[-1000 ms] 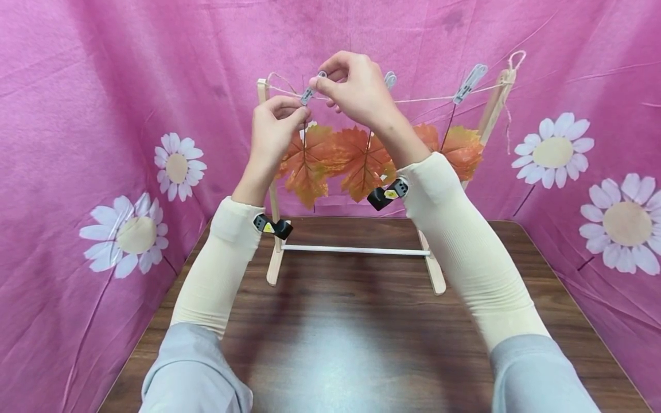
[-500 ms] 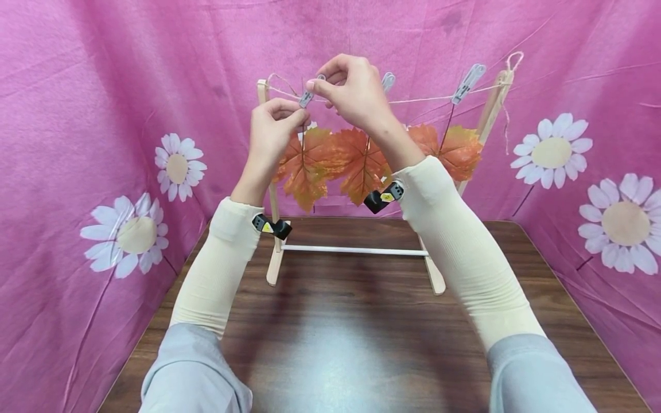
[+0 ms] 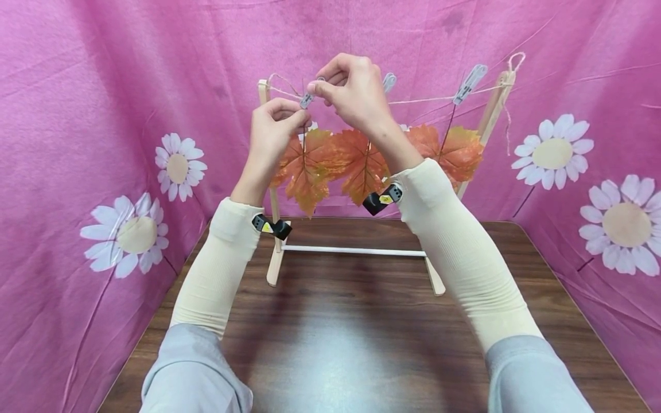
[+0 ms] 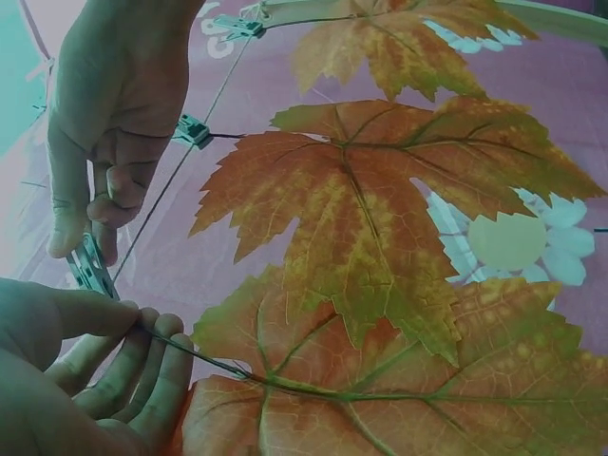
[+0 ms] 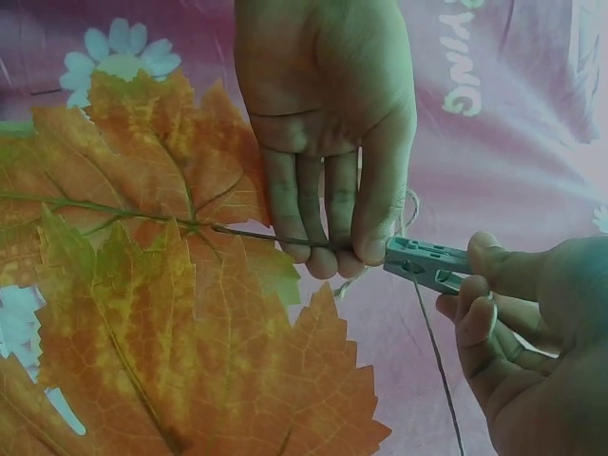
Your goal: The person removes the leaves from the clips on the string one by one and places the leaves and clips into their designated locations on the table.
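My left hand [image 3: 271, 129] pinches the thin dark stem [image 5: 275, 239] of an orange maple leaf [image 3: 306, 172] between thumb and fingertips, just below the string [image 3: 420, 101]. My right hand [image 3: 356, 94] pinches the handle end of a grey clothespin [image 5: 427, 264] between thumb and fingers. The clothespin's nose sits at the string and the stem's upper end, right beside my left fingertips. Whether its tips bite on both cannot be told. A second leaf [image 4: 351, 171] and a third leaf [image 4: 408, 47] hang by their stems from other clothespins [image 4: 193, 131] farther along the string.
The string runs between the left post [image 3: 263, 92] and right post [image 3: 498, 106] of a wooden stand. A white rod [image 3: 356, 250] joins the stand's feet on the brown wooden table [image 3: 330, 321]. Pink cloth [image 3: 206, 46] with printed daisies surrounds the table.
My right hand and the clothespin have come down very slightly. The leaf's lower tip hangs a little lower. My left hand has stayed almost where it was, still pinching the stem.
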{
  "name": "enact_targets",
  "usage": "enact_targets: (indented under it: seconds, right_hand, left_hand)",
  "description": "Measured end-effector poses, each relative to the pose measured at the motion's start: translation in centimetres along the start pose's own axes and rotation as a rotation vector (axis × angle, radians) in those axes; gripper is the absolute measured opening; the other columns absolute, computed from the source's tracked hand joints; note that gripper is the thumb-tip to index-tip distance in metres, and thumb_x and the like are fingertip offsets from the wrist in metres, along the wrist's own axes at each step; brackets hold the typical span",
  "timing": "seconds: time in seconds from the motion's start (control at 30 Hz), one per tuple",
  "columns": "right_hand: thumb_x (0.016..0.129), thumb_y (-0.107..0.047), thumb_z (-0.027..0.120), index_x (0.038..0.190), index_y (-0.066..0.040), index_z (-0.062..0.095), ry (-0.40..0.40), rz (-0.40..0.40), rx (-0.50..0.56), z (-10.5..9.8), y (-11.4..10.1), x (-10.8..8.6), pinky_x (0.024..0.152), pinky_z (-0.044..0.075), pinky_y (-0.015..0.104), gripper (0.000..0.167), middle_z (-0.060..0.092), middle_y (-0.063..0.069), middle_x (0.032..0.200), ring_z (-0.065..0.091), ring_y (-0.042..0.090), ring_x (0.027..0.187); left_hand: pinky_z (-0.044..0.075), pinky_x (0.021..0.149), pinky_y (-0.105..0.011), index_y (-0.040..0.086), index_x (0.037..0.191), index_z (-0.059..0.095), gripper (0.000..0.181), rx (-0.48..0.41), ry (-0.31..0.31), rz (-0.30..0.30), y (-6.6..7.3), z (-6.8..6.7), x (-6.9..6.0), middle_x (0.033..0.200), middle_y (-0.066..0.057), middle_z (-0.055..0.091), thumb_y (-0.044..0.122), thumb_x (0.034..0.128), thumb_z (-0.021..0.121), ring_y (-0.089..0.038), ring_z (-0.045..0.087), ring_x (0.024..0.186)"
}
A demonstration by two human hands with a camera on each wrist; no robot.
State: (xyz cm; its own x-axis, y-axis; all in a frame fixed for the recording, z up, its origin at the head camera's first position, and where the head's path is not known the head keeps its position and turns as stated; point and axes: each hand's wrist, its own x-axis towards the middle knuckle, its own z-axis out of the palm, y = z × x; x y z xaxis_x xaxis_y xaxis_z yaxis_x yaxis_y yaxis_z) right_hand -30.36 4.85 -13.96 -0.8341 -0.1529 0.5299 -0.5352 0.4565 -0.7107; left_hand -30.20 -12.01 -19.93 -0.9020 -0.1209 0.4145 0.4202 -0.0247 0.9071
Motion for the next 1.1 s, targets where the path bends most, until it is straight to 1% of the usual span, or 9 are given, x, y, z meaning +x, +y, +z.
enact_targets:
  seconds: [0.13, 0.23, 0.3, 0.43, 0.57, 0.73, 0.9, 1.1]
  right_hand:
    - [0.094, -0.018, 0.084, 0.100, -0.006, 0.077, 0.032, -0.035, 0.111, 0.0, 0.1, 0.0, 0.059, 0.057, 0.022, 0.015, 0.072, -0.009, 0.072, 0.068, 0.010, 0.059]
    - [0.093, -0.012, 0.083, 0.098, -0.002, 0.077, 0.050, -0.059, 0.191, -0.1, 0.1, 0.0, 0.058, 0.059, 0.022, 0.013, 0.074, -0.007, 0.072, 0.068, 0.011, 0.058]
    - [0.093, -0.010, 0.083, 0.098, 0.000, 0.077, 0.062, -0.071, 0.220, -0.2, 0.1, 0.0, 0.058, 0.059, 0.022, 0.012, 0.074, -0.006, 0.072, 0.068, 0.011, 0.059]
    - [0.092, -0.009, 0.083, 0.098, 0.001, 0.078, 0.082, -0.078, 0.260, -0.4, 0.2, -0.1, 0.057, 0.058, 0.020, 0.013, 0.073, -0.006, 0.072, 0.069, 0.012, 0.059]
    - [0.092, -0.008, 0.084, 0.098, 0.002, 0.078, 0.100, -0.089, 0.284, -0.5, 0.3, -0.1, 0.056, 0.058, 0.020, 0.014, 0.073, -0.007, 0.071, 0.068, 0.013, 0.059]
    - [0.092, -0.007, 0.084, 0.098, 0.004, 0.077, 0.109, -0.102, 0.295, -0.7, 0.3, 0.0, 0.056, 0.057, 0.019, 0.013, 0.072, -0.008, 0.069, 0.066, 0.010, 0.057]
    - [0.092, -0.008, 0.084, 0.099, 0.002, 0.078, 0.106, -0.090, 0.285, -1.1, 0.2, -0.1, 0.056, 0.058, 0.019, 0.014, 0.072, -0.008, 0.069, 0.067, 0.009, 0.057]
    - [0.091, -0.010, 0.085, 0.103, 0.002, 0.079, 0.103, -0.069, 0.271, -1.5, 0.3, -0.3, 0.058, 0.058, 0.019, 0.017, 0.073, -0.007, 0.070, 0.068, 0.012, 0.059]
  left_hand:
    - [0.065, 0.081, -0.026, 0.004, 0.090, 0.072, 0.009, -0.024, -0.006, 0.020, 0.0, 0.0, 0.0, 0.077, 0.000, 0.074, -0.004, 0.0954, 0.072, -0.010, 0.073, 0.072]
    - [0.065, 0.080, -0.026, 0.005, 0.089, 0.072, 0.011, -0.026, -0.010, 0.037, -0.1, 0.0, -0.1, 0.076, 0.000, 0.074, -0.005, 0.0948, 0.072, -0.010, 0.073, 0.072]
    - [0.064, 0.081, -0.026, 0.006, 0.089, 0.072, 0.013, -0.022, -0.012, 0.046, -0.1, 0.0, -0.2, 0.076, 0.000, 0.073, -0.005, 0.0945, 0.072, -0.010, 0.072, 0.072]
    - [0.064, 0.082, -0.027, 0.007, 0.089, 0.073, 0.012, -0.024, -0.014, 0.047, -0.1, -0.1, -0.3, 0.077, 0.000, 0.074, -0.004, 0.0946, 0.073, -0.011, 0.072, 0.073]
    - [0.065, 0.082, -0.027, 0.006, 0.090, 0.073, 0.012, -0.032, -0.017, 0.046, 0.0, -0.1, -0.4, 0.078, 0.000, 0.074, -0.004, 0.0951, 0.072, -0.011, 0.073, 0.073]
    - [0.065, 0.080, -0.027, 0.006, 0.090, 0.073, 0.012, -0.037, -0.013, 0.053, 0.2, -0.2, -0.4, 0.078, -0.001, 0.074, -0.005, 0.0950, 0.073, -0.012, 0.073, 0.072]
    - [0.065, 0.081, -0.028, 0.005, 0.089, 0.073, 0.011, -0.044, -0.007, 0.057, 0.2, -0.4, -0.6, 0.078, -0.001, 0.075, -0.005, 0.0946, 0.073, -0.012, 0.074, 0.073]
    - [0.064, 0.081, -0.026, 0.006, 0.089, 0.075, 0.010, -0.013, 0.010, 0.070, 0.6, -0.7, -1.1, 0.077, 0.000, 0.075, -0.003, 0.0935, 0.074, -0.013, 0.073, 0.074]
